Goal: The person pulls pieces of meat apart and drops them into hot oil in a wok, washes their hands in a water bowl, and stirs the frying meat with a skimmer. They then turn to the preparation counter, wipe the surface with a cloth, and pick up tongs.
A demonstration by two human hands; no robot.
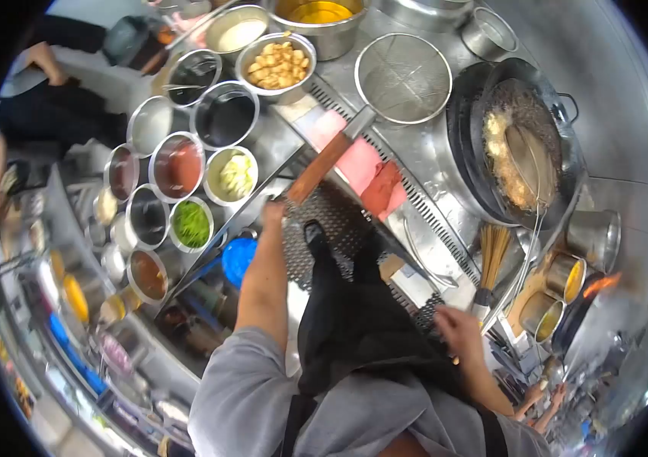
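Note:
My left hand (273, 215) is closed around the end of a wooden handle (320, 167). That handle runs up to a round wire-mesh strainer (404, 78), held over the steel counter to the left of the wok. My right hand (457, 329) hangs low near my side, its fingers loosely bent and somewhat blurred, with nothing visible in it. In the wok (571, 145), pale and golden pieces of food (508, 171) sit in bubbling oil. A wire skimmer (528, 164) lies among them, its long handle leaning over the wok's rim.
Bowls of fried cubes (278, 65), chopped greens (191, 224) and sauces stand on the left. Pink and red cloths (379, 189) lie along the counter edge. A bamboo brush (494, 255) stands below the wok. Flame (602, 285) and another person's arms (545, 404) show lower right.

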